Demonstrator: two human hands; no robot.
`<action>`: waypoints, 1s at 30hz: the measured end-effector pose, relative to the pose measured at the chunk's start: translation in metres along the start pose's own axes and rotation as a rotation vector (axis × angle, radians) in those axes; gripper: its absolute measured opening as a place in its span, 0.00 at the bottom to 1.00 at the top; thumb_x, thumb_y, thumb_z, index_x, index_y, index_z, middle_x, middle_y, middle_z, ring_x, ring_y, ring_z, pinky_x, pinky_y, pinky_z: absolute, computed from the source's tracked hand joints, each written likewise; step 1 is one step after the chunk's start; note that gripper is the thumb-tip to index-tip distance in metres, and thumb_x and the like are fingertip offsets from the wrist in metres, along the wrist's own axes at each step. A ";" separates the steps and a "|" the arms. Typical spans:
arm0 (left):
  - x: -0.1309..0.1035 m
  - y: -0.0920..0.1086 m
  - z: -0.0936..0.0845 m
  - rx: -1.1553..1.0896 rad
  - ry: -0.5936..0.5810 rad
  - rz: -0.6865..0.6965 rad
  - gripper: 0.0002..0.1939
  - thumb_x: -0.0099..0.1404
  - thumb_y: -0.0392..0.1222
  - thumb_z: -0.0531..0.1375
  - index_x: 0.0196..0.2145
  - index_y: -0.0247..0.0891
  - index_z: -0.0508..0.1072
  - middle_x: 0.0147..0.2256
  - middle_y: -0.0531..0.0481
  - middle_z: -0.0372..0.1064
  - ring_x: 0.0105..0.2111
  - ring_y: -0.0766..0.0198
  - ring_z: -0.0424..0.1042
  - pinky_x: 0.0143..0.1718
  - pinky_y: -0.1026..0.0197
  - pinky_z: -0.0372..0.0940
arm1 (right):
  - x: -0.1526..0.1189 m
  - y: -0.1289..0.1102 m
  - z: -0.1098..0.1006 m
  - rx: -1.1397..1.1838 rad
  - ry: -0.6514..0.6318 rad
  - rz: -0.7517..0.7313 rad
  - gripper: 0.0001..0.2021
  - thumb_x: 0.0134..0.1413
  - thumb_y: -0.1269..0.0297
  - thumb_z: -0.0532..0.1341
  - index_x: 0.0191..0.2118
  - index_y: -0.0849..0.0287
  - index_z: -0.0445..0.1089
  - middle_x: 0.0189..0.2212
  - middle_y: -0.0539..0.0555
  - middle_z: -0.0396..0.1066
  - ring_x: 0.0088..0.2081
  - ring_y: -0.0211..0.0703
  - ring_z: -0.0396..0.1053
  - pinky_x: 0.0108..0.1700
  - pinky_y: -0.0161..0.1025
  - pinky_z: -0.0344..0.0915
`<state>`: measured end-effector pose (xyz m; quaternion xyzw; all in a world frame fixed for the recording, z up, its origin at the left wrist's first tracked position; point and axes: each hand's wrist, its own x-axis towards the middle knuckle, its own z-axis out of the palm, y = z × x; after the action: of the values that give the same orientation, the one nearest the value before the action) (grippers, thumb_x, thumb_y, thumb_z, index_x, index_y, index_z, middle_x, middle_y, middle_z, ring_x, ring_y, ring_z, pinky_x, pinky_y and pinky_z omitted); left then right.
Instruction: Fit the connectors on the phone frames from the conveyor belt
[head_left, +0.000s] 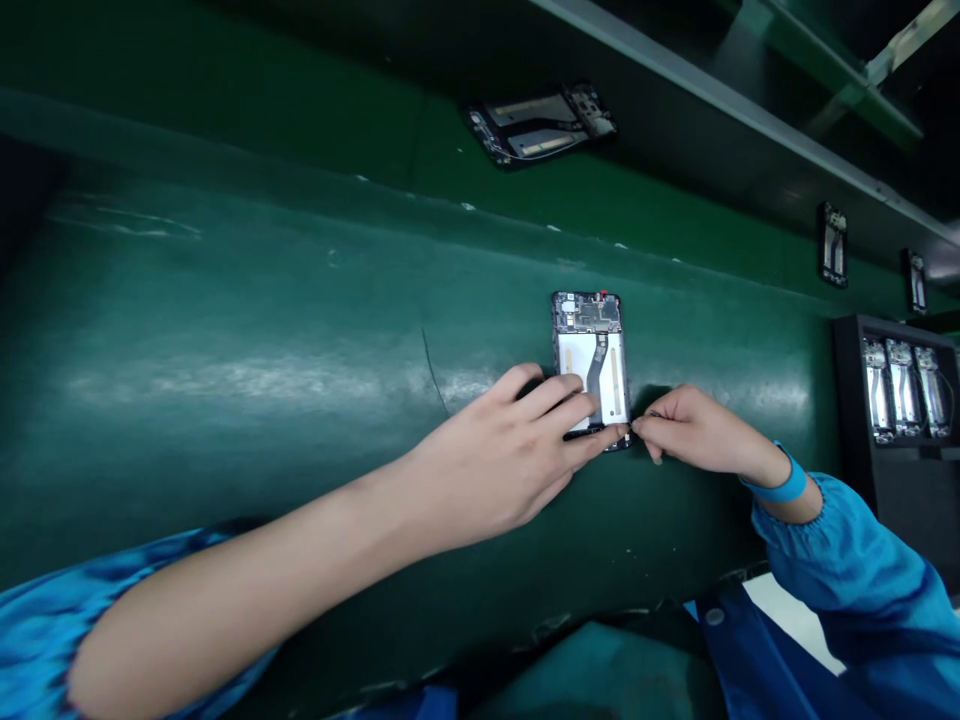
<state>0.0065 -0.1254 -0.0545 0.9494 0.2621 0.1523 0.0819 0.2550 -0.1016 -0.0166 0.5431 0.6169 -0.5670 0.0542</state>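
While the green bench (247,300) is stretching across most of the view, a black rack (846,400) is standing at the far right, holding three opened phones (906,390) side by side. The left hand (517,460) is reaching over the opened phone (577,355), its fingers spreading loosely across the lower part rather than clenching. The right hand (694,430) is pinching thumb and forefinger together by the phone's lower right corner; something tiny and dark is showing there, but whether it is being gripped cannot be told. A blue wristband (784,480) is circling the right wrist.

The phone is lying flat on the bench between the hands, its board (592,315) facing away from the person. Another opened phone (540,125) is resting on the raised ledge beyond. A dark ribbon cable (598,368) is running down the pale inner face, and a red piece (603,294) is showing at the top edge. A thin dark strand (431,370) is lying left of the phone.

Uneven pressure from the spread fingers could be creasing the ribbon, and a slipping pinch could be scratching the frame or snagging a fine part. Small marks are appearing on the components, but no brand, label or writing is reading clearly.
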 end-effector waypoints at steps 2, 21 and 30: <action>-0.001 0.001 0.000 -0.006 0.003 -0.002 0.21 0.70 0.43 0.59 0.59 0.45 0.74 0.50 0.43 0.73 0.51 0.47 0.68 0.50 0.47 0.60 | -0.001 -0.001 0.003 -0.032 0.022 -0.012 0.16 0.59 0.70 0.58 0.20 0.61 0.73 0.15 0.46 0.65 0.19 0.31 0.56 0.23 0.33 0.51; 0.189 -0.115 0.030 -0.093 0.020 -0.301 0.22 0.76 0.47 0.50 0.64 0.49 0.68 0.68 0.46 0.59 0.70 0.46 0.51 0.66 0.33 0.44 | 0.004 0.030 0.007 0.502 0.363 -0.094 0.24 0.60 0.46 0.61 0.21 0.59 0.68 0.11 0.43 0.51 0.15 0.31 0.45 0.19 0.34 0.40; 0.095 -0.174 -0.018 0.114 0.103 -0.933 0.44 0.69 0.57 0.59 0.73 0.37 0.46 0.61 0.31 0.66 0.62 0.35 0.60 0.62 0.32 0.48 | 0.006 0.034 0.009 0.416 0.261 -0.164 0.26 0.63 0.45 0.58 0.23 0.60 0.69 0.13 0.43 0.51 0.18 0.33 0.47 0.23 0.35 0.45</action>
<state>-0.0042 0.0730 -0.0552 0.7245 0.6723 0.1316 0.0763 0.2726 -0.1124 -0.0458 0.5593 0.5307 -0.6093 -0.1852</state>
